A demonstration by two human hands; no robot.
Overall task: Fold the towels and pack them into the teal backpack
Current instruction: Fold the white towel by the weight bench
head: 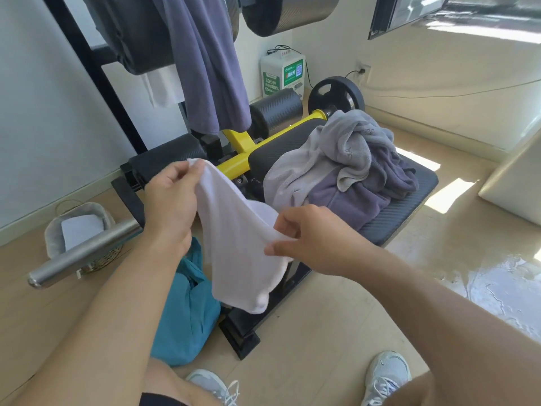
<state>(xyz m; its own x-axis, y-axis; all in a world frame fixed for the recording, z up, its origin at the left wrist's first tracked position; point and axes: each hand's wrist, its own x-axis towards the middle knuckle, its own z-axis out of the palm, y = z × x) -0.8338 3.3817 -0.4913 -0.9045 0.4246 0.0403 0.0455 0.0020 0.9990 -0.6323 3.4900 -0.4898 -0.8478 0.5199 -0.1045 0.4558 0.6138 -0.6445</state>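
1. The white towel (237, 238) hangs in the air in front of the bench (404, 209), above the backpack (187, 312), which sits on the floor against the bench's near foot.
2. The left hand (172, 200) pinches the towel's upper corner, fingers curled on the cloth. The right hand (304, 238) pinches a bunched edge lower down, nearer the bench pad. Both are clamped on the same towel.
3. The towel sags in a twisted band between the two grips, so the step in hand looks like opening it out before the first fold.
4. To do it well, I judge the right hand should slide along the edge to the matching corner, so that both hands hold corners of one side and the cloth falls flat.
5. Then pull the hands apart until the top edge is taut; a slack edge gives a crooked fold.
6. The grey towels (345, 159) lie heaped on the bench pad, so little bare pad is left for folding; folding in the air seems simpler.
7. Another grey towel (210, 68) hangs from the rack behind the bench.
8. The backpack's mouth appears open but slumped; it may need holding wide at packing.
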